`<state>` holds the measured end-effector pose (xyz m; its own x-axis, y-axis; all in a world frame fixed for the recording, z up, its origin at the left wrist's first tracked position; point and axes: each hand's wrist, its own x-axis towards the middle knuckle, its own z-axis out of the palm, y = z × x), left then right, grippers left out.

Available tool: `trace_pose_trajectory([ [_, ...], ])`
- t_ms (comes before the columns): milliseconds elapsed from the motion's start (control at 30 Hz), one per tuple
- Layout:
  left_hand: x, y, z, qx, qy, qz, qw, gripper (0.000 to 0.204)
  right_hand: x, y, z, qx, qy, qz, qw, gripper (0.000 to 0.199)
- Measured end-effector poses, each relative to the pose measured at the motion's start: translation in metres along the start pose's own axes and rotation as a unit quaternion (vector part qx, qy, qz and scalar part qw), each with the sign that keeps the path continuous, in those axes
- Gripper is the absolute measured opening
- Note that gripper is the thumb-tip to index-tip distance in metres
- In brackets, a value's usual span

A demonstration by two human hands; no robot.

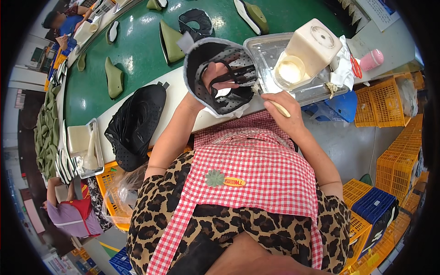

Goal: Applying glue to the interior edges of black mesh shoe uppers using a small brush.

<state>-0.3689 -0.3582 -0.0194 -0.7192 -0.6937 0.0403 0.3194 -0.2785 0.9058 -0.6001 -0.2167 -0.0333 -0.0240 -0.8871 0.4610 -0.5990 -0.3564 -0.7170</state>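
Note:
My left hand (214,75) is inside a black mesh shoe upper (195,55) with a grey rim, holding it up with its opening toward me. Some of the fingers show through the opening, with dark straps beside them. In my right hand (289,109) is a brush (281,109) with a pale handle, its bristle end at the right edge of the upper. To the left, a stack of black shoe uppers (137,119) lies on the white table edge (176,82). A pale square container (316,43), with a round opening showing white liquid, lies on the metal tray (266,43) at right.
Green shoe lasts (113,78) and another black upper (196,24) sit on the green conveyor belt (137,50). Orange-handled scissors (355,67) and a pink bottle (371,59) are at right. Yellow crates (382,103) stand on the floor. Two co-workers are at left.

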Motion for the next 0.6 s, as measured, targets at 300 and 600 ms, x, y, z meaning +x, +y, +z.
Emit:
trace_pose_trajectory([
  [300,-0.014,-0.038,-0.027,0.042,-0.123,0.099,0.987,0.056,0.009,-0.008,-0.002,0.014,0.028,0.051,0.998,0.016],
  [600,-0.015,-0.021,0.012,0.08,-0.059,0.024,0.995,0.089,-0.009,-0.004,0.008,0.085,-0.103,0.177,0.975,0.02],
])
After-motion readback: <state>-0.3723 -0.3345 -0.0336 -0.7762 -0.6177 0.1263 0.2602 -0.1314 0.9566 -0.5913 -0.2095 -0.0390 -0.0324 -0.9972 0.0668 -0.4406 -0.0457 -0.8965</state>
